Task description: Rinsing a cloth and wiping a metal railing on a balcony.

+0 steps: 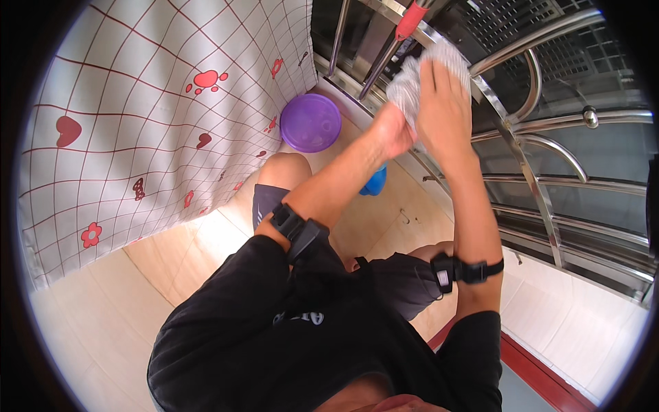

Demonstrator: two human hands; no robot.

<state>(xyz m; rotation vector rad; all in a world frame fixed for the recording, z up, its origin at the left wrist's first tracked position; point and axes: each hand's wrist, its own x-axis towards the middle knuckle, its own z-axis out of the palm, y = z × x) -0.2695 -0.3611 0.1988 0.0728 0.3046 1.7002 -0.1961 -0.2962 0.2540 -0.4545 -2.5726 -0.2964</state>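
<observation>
A pale striped cloth (404,85) is bunched between both hands, up against a stainless steel window grille (538,185). My right hand (444,113) lies over the cloth with its fingers stretched upward along it. From the left, my left hand (394,131) grips the lower part of the cloth; its fingers are hidden in the folds. The glass and dark mesh behind the grille show just past the cloth.
A pole with a red handle end (410,21) leans just above the hands. A purple plastic basin (310,123) stands beside a checked curtain (154,110) with hearts and paw prints. Below my left wrist is a partly hidden blue object (376,181). A small metal hook (405,217) shows against the beige tiles.
</observation>
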